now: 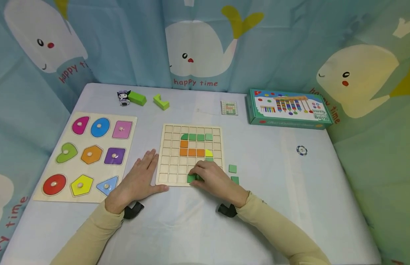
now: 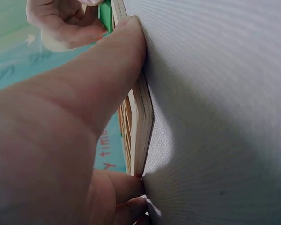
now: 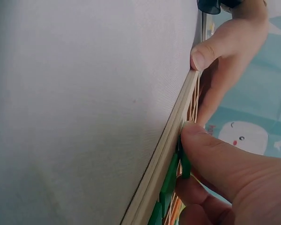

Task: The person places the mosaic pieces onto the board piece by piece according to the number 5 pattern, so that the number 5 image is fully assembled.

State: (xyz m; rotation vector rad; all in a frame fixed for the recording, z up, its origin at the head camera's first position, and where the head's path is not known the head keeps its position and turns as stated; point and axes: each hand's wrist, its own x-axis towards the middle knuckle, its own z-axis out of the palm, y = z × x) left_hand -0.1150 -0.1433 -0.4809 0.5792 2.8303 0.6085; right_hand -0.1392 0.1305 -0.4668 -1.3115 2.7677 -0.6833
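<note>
A wooden grid board (image 1: 167, 158) lies in the middle of the table, with green, orange and yellow tiles set in some of its squares. Over its front row, my right hand (image 1: 215, 180) pinches a green tile (image 1: 191, 179) between thumb and fingers; the right wrist view shows this green tile (image 3: 185, 164) tilted off the board's face. Part of the front rows is hidden under that hand. My left hand (image 1: 138, 180) rests at the board's left corner, fingers extended and thumb (image 2: 129, 40) against the front edge. Two loose green tiles, one nearer the back (image 1: 232, 168), lie right of the board.
A shape puzzle with knobbed pieces (image 1: 85, 171) lies at left. Along the back are a small figurine (image 1: 123, 98), green blocks (image 1: 137, 98), a pattern card (image 1: 229, 108) and a boxed game (image 1: 289, 110). A poker chip (image 1: 302, 150) lies at right.
</note>
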